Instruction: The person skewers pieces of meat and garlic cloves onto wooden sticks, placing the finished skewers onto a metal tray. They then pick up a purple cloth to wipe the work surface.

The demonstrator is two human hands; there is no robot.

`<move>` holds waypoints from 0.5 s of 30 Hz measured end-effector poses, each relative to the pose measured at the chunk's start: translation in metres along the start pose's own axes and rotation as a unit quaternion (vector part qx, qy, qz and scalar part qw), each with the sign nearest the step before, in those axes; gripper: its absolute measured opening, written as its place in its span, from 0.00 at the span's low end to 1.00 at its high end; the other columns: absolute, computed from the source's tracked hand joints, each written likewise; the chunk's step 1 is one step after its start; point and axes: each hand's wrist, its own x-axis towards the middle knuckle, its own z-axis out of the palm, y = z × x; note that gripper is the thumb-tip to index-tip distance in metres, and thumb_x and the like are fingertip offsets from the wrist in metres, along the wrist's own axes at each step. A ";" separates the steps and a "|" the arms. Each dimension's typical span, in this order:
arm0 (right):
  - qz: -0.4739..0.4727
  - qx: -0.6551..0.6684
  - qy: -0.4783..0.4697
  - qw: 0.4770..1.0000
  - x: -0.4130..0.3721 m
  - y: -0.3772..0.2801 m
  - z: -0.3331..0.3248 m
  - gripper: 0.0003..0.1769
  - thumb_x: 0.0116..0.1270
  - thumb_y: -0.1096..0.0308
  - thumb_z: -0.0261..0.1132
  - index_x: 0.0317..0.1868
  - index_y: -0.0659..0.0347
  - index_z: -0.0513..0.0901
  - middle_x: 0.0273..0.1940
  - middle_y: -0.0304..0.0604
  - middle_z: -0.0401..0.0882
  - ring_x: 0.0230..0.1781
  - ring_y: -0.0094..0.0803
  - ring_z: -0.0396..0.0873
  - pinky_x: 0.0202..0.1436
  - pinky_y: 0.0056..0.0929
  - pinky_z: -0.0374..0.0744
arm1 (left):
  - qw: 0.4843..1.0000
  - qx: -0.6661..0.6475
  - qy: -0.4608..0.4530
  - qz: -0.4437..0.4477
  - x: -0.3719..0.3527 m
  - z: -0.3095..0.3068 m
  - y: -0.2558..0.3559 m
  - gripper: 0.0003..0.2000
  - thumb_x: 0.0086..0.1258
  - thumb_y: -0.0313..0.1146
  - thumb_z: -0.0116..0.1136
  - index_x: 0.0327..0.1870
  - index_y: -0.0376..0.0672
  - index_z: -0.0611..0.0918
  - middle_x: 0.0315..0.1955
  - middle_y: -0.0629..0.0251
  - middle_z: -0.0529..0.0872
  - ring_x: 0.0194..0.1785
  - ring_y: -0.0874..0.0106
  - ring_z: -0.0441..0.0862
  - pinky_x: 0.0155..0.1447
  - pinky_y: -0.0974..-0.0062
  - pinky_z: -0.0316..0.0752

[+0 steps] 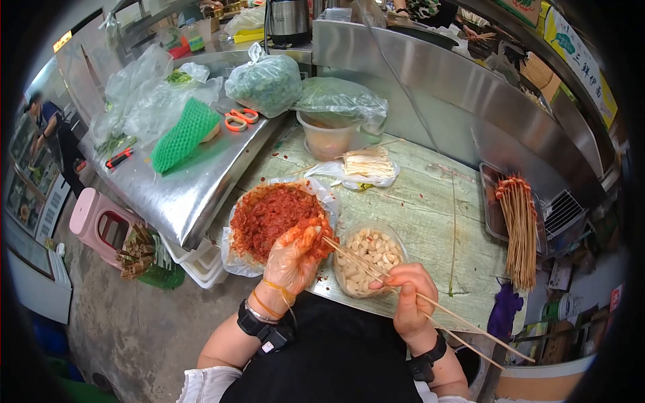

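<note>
My left hand, in a clear plastic glove smeared red, is closed at the near right edge of a bowl of red-sauced chopped meat. Its fingers press some of that meat around the tips of thin bamboo skewers. Bare and closed, my right hand grips these skewers partway along, their free ends pointing down to the right. Beneath the skewers sits a clear tub of peeled garlic cloves. What exactly lies inside my left fingers is partly hidden.
Loaded skewers rest across a tray at right. Bare skewers lie on plastic beyond the garlic. A bag-covered tub stands behind them. Orange-handled scissors and a green foam net occupy the steel table. Another person stands far left.
</note>
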 end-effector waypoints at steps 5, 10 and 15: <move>0.033 0.067 0.044 0.996 -0.007 0.012 0.005 0.13 0.73 0.65 0.50 0.35 0.64 0.76 0.33 0.49 0.79 0.31 0.34 0.76 0.40 0.28 0.76 | 1.000 -0.018 0.007 -0.004 -0.001 0.000 -0.002 0.15 0.67 0.24 0.55 0.55 0.35 0.73 0.51 0.58 0.78 0.54 0.65 0.77 0.61 0.62 0.74; 0.009 0.022 0.037 0.999 -0.006 0.005 0.008 0.14 0.73 0.64 0.51 0.34 0.64 0.76 0.32 0.48 0.80 0.32 0.34 0.77 0.40 0.29 0.76 | 0.999 -0.039 0.007 -0.008 -0.001 0.000 -0.003 0.14 0.68 0.24 0.55 0.54 0.36 0.75 0.49 0.58 0.79 0.53 0.65 0.77 0.60 0.61 0.74; -0.039 -0.033 0.002 0.999 -0.004 0.003 0.009 0.15 0.75 0.60 0.47 0.36 0.61 0.75 0.32 0.45 0.75 0.31 0.31 0.75 0.38 0.28 0.75 | 0.999 -0.034 0.000 0.004 -0.002 -0.003 -0.004 0.12 0.68 0.26 0.55 0.51 0.35 0.76 0.46 0.57 0.80 0.51 0.64 0.78 0.61 0.57 0.73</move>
